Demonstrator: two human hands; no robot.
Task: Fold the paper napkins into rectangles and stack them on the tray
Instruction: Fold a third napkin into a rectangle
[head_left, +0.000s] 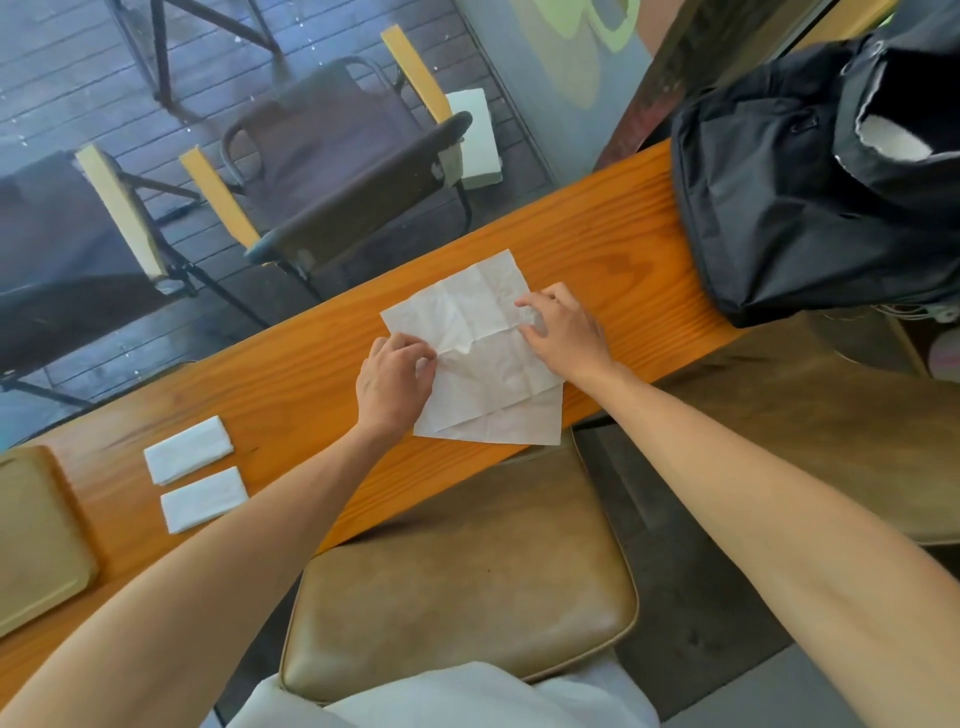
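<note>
We see long wooden bench (322, 374), black bag (810, 171) at far right; tray (36, 540) at left edge, bare; unfolded napkin (483, 374) mid-bench, w/ left hand (392, 382) & right hand (566, 332) fingers pinching its edges; two folded napkins (195, 473) on bench beside tray

The tray (36, 540) ran off the left edge. Both hands hid parts of the open napkin (483, 353); the black bag (810, 171) was cropped at right.
</note>
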